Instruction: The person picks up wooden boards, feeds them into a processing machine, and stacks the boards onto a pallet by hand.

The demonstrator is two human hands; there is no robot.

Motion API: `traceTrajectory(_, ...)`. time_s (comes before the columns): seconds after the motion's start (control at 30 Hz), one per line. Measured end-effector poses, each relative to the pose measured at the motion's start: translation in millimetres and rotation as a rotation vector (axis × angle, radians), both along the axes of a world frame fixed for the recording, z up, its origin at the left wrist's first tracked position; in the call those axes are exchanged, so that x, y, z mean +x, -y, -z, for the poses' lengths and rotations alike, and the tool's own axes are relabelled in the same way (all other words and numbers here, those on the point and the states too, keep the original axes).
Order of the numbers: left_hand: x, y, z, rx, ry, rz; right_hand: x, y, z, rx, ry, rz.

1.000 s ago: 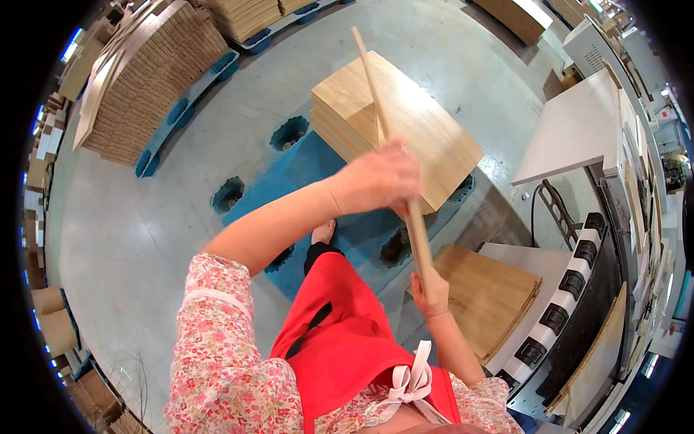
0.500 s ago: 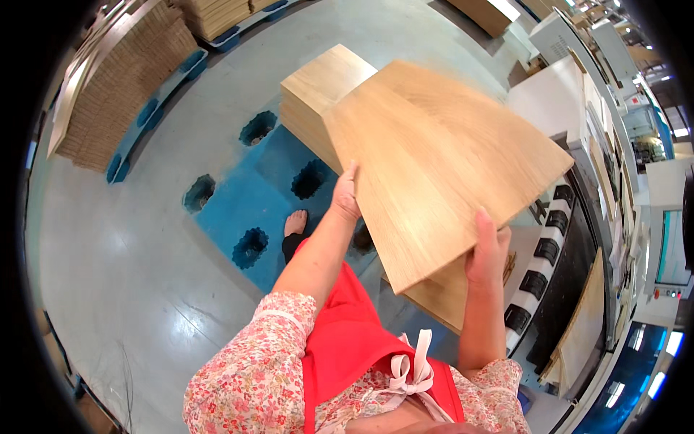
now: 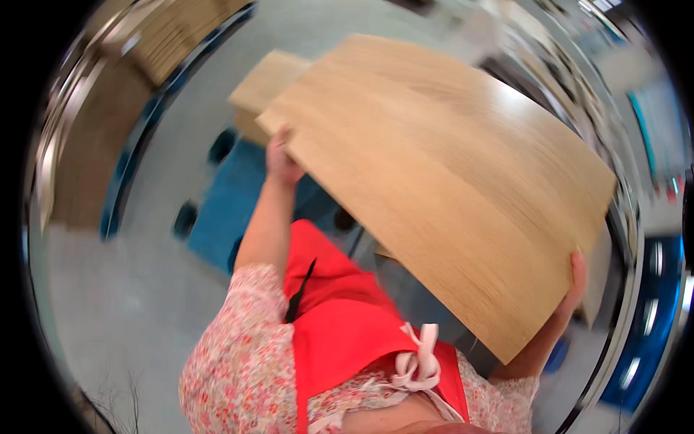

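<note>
Large light-wood panel (image 3: 441, 181) up in the air, filling the middle and right of the view, face up toward the camera and tilted, far corner high, near corner dipping low on the right. Grain running lengthwise, edges bowed by the lens. Carried, not resting on anything visible.

Left hand (image 3: 280, 160) clamped on the panel's left corner, fingers wrapped over the edge, thumb side underneath as far as can be told. Right hand (image 3: 575, 286) gripping the near right edge from below, fingers curled up around the rim, forearm rising to it from the lower right. Both hands closed on the board, wide apart, one at each end.

Beneath the panel, on the far left, a stack of similar pale boards (image 3: 271, 90) poking out, just behind the held corner. Under that, a blue pallet (image 3: 231, 210) on the grey floor (image 3: 108, 289), dark slots showing along its left side.

Nearer in, red apron (image 3: 340, 325) with a pale tie knotted at the waist, floral sleeve (image 3: 231, 362) on the left arm.

Far left, a long stack of brown sheets (image 3: 87, 166) with a blue edge, blurred. Right rim, blurred machinery and a blue strip, too smeared to make out.
</note>
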State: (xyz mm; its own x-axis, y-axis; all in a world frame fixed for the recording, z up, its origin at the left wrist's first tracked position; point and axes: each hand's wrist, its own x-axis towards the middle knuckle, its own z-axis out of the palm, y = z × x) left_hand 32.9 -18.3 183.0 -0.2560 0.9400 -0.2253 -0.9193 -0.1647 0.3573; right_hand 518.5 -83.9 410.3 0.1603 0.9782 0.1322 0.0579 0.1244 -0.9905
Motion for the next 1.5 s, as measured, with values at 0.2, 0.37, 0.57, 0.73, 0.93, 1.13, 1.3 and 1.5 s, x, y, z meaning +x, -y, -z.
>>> traceTrajectory(0.2, 80.4, 16.4, -70.6, 0.186, -0.111, 0.340, 151.1, 61.6, 8.1, 0.052, 0.045, 0.308)
traceTrajectory(0.37, 138.1, 21.0, -103.4, 0.357, -0.077, 0.529, 159.8, 95.4, -3.4, 0.279, 0.019, 0.143)
traceTrajectory(0.57, 274.1, 46.3, -147.9, 0.036, -0.234, 0.428, 186.2, 157.6, 69.6, 0.686, -1.133, 0.107)
traceTrajectory(0.73, 361.3, 55.5, -150.8, 0.227, -0.134, 0.630, 139.8, 151.3, 92.7, 0.194, -1.163, 0.434)
traceTrajectory(0.93, 432.7, 68.3, -175.5, 0.029, -0.742, 1.369, 100.2, 124.5, 50.1, 0.436, 0.494, 0.618)
traceTrajectory(1.13, 393.8, 78.8, -182.9, 0.913, -1.498, 0.387, 110.5, 62.9, 43.2, 0.458, 1.199, 0.477)
traceTrajectory(1.3, 339.5, 52.1, -162.5, 0.836, -1.761, -0.102, 123.3, 20.5, 61.2, 0.401, 1.347, 0.452)
traceTrajectory(1.5, 266.1, 51.2, -114.5, 0.477, -1.793, -0.014, 152.8, -20.3, 63.1, 0.345, 1.369, 0.439)
